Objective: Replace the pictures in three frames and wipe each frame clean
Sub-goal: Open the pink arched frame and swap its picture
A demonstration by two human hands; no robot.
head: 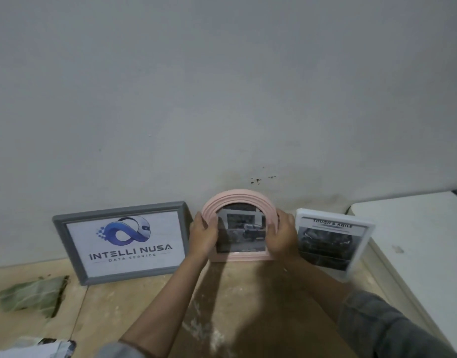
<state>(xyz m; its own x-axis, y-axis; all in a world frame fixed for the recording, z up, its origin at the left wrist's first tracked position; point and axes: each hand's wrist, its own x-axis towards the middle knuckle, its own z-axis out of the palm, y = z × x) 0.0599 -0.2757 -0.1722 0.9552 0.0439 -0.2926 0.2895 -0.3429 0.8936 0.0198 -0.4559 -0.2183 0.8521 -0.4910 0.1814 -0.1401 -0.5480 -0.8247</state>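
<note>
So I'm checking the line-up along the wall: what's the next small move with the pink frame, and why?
Probably lean it back against the wall and let go. Both hands, left and right, grip the pink frame by its sides, between the grey frame and white frame, which already stand propped, and a picture is in it.

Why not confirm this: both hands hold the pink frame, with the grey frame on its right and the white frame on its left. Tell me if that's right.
Not quite. In the head view, both the left hand and right hand hold the pink frame, but the sides are swapped: the grey frame stands on its left, the white frame on its right.
</note>
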